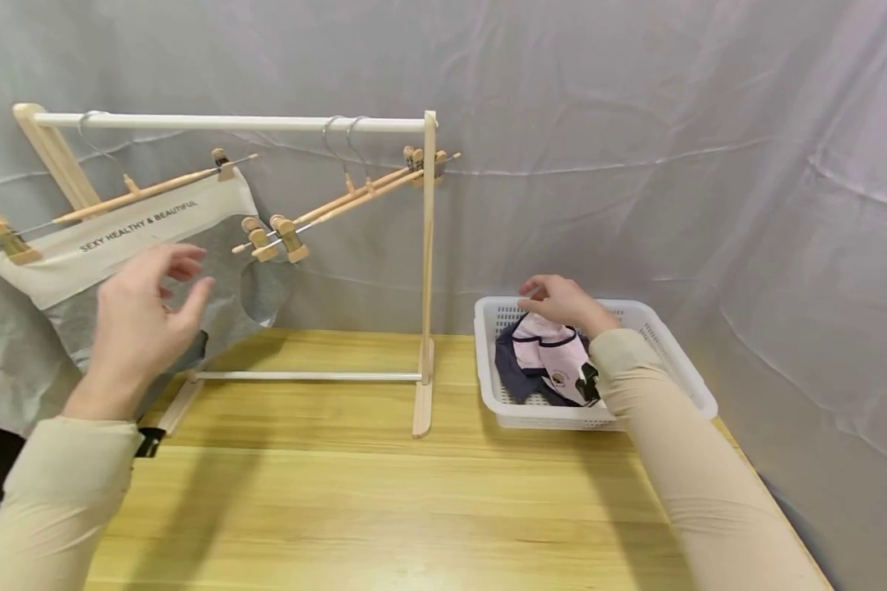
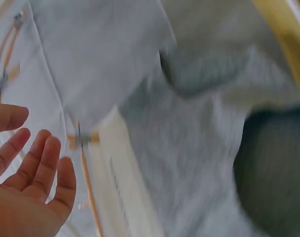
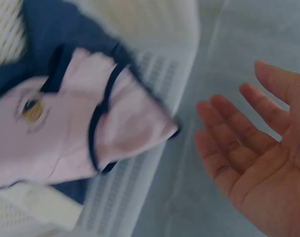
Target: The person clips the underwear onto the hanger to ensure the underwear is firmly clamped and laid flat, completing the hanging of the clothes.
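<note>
My left hand hovers in front of the hanging grey garment, fingers loosely bent and nothing in them. A wooden clip hanger holds that garment by its white lettered waistband; in the left wrist view one clip appears just beyond the fingertips. Over the back rim of the white basket is my right hand, fingers relaxed and holding nothing. Below it lies a pink garment with navy trim, on dark navy cloth. The right wrist view shows the fingers apart from the pink fabric.
A small wooden rack with a white top rail stands at the left of the wooden table. Two bare clip hangers hang near its right post. Grey curtain closes off the back and right.
</note>
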A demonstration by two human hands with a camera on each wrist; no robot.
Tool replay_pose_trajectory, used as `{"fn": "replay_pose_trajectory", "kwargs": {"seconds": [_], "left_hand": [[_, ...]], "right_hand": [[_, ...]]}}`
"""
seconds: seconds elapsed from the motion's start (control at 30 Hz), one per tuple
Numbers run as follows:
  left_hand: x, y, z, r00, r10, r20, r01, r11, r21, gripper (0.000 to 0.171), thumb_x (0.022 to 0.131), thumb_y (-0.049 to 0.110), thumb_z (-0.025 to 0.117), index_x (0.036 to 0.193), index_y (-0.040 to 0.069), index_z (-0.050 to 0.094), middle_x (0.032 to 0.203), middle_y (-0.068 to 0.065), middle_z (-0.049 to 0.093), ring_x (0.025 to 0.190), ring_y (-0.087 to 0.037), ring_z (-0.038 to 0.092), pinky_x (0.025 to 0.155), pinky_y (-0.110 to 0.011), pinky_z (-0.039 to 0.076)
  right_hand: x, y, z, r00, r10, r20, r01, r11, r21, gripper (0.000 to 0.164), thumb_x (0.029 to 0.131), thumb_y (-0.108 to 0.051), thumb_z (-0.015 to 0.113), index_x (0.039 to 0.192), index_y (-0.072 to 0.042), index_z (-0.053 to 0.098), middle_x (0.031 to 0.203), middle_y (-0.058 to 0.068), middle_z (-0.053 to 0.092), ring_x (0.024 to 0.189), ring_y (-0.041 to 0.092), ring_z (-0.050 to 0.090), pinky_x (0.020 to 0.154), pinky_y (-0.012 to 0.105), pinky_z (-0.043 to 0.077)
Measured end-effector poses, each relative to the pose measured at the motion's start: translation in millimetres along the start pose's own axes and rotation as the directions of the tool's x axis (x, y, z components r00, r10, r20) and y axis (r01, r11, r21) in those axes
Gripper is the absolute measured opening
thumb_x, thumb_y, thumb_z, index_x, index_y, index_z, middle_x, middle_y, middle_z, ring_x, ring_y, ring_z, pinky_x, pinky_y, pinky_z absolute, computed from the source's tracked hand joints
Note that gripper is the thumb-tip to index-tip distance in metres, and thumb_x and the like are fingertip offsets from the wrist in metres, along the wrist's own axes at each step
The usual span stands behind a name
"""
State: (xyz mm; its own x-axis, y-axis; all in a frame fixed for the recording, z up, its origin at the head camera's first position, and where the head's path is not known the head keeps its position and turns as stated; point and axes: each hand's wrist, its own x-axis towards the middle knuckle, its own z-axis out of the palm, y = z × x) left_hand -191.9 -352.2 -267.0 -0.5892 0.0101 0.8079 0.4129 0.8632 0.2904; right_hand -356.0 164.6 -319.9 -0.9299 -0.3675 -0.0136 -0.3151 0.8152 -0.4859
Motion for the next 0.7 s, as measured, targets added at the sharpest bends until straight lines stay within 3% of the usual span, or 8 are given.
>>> {"fn": "replay_pose_trajectory", "kwargs": {"seconds": [0.07,0.2,0.3,0.47,0.57,0.7], "left_hand": [[-11.3,6.8,11.8,0.999,-0.017,0.046,0.018,1.000,-0.019,0.030,0.093,0.001,0.074,0.123,0.001,0.072,0.101,-0.018,0.076,0.090,0.018,0.047,0.077,-0.006,0.037],[-35.2,21.0,37.8,0.992,0.004,0.128,0.004,0.998,-0.063,0.030,0.091,-0.002,0.077,0.121,0.003,0.073,0.096,-0.012,0.076,0.082,-0.002,0.059,0.073,-0.006,0.041],[-55.1,31.6,56.0,0.983,0.051,0.177,-0.034,0.995,-0.098,0.030,0.089,-0.004,0.079,0.118,0.003,0.073,0.092,-0.008,0.076,0.079,-0.016,0.065,0.069,-0.012,0.047],[-86.1,51.7,82.8,0.959,0.097,0.265,-0.053,0.984,-0.169,0.030,0.089,-0.004,0.080,0.117,0.005,0.073,0.092,-0.005,0.075,0.081,-0.019,0.070,0.062,-0.028,0.054],[-101.7,63.4,95.3,0.943,0.114,0.314,-0.053,0.979,-0.198,0.029,0.091,-0.001,0.080,0.117,0.008,0.072,0.093,-0.003,0.074,0.082,-0.018,0.070,0.062,-0.029,0.054],[-120.6,81.0,108.6,0.914,0.121,0.388,-0.030,0.972,-0.232,0.032,0.091,0.001,0.082,0.120,0.009,0.071,0.097,-0.002,0.074,0.085,-0.018,0.070,0.064,-0.028,0.056]], "right_hand": [[-3.5,10.9,-0.7,0.999,0.022,0.043,-0.021,1.000,-0.014,0.043,0.109,-0.026,0.061,0.143,0.001,0.060,0.138,0.030,0.067,0.128,0.045,0.064,0.106,0.057,0.051],[-9.2,31.2,-1.5,0.992,0.041,0.120,-0.035,0.998,-0.054,0.044,0.109,-0.025,0.059,0.141,0.004,0.060,0.140,0.035,0.063,0.132,0.050,0.060,0.110,0.060,0.049],[-10.2,43.6,-0.6,0.985,0.049,0.168,-0.034,0.995,-0.090,0.046,0.108,-0.025,0.058,0.143,0.006,0.057,0.144,0.038,0.059,0.134,0.053,0.057,0.111,0.062,0.048],[-14.8,60.1,-1.9,0.974,0.067,0.217,-0.034,0.988,-0.150,0.052,0.106,-0.026,0.059,0.146,0.006,0.055,0.152,0.037,0.053,0.139,0.055,0.052,0.113,0.065,0.045],[-20.0,64.3,-3.2,0.966,0.091,0.241,-0.050,0.984,-0.170,0.054,0.104,-0.027,0.059,0.149,0.002,0.054,0.154,0.034,0.053,0.141,0.054,0.051,0.113,0.067,0.044],[-20.9,69.6,-1.4,0.944,0.111,0.309,-0.058,0.983,-0.176,0.054,0.103,-0.025,0.059,0.150,0.002,0.054,0.153,0.031,0.054,0.135,0.050,0.056,0.104,0.065,0.052]]}}
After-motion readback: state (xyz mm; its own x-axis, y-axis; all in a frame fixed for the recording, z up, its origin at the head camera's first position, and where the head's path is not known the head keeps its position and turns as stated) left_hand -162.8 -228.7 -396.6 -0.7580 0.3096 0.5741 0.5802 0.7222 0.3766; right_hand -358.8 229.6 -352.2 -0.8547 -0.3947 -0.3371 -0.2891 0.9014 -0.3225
